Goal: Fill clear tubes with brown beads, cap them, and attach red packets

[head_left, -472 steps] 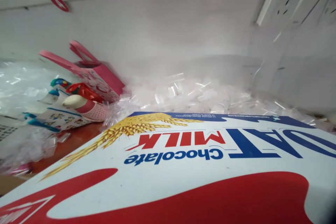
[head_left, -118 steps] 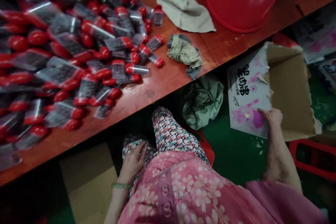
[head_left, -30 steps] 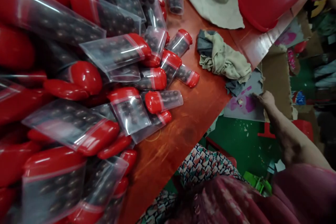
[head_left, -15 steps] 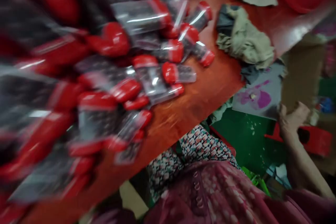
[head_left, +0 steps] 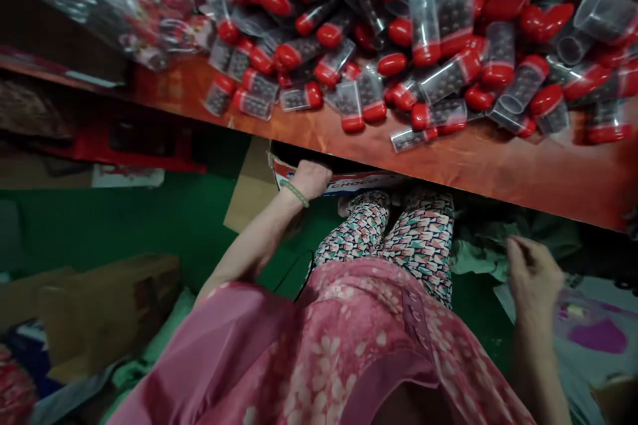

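My left hand, with a green bead bracelet, grips the top edge of a white carton printed "CHOCO", just below the table edge. My right hand hangs low beside my knees with its fingers loosely apart and nothing visible in them. It is nearest a crumpled green cloth and a sheet of cardboard with pink print. Above, many clear tubes with red caps lie heaped on a red-brown wooden table; they hold dark round items.
My patterned trousers and pink garment fill the lower middle. A green floor spreads to the left, with a cardboard box on it and a red stool under the table.
The view has swung round, so the table now runs across the top. My left hand has come into view on the carton. My right hand has dropped away from the torn cardboard flap.
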Demonstrator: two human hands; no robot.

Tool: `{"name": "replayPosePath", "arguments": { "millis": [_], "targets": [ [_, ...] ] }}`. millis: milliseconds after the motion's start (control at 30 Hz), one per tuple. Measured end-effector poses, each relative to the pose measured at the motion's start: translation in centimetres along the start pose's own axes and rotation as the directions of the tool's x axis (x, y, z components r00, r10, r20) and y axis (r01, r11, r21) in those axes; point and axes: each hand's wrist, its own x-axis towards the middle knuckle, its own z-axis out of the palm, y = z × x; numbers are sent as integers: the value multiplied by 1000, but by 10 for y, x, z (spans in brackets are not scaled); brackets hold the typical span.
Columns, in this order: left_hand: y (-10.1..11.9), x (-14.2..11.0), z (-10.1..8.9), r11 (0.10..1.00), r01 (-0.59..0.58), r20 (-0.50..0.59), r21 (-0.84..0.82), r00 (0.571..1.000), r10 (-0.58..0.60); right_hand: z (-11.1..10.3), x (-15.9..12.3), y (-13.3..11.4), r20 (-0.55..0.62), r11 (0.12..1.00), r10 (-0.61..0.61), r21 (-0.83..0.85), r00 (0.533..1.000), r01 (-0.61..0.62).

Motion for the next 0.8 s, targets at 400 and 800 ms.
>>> {"name": "replayPosePath", "arguments": {
  "millis": [400, 800],
  "targets": [
    [27, -176, 11, 989, 137, 62, -55, 989, -134, 109, 39, -233, 542, 659, -659, 83, 521, 747],
    [45, -277, 102, 829, 419, 227, -371, 906, -356, 136, -9, -305, 621, 335, -776, 263, 107, 905]
  ]
}}
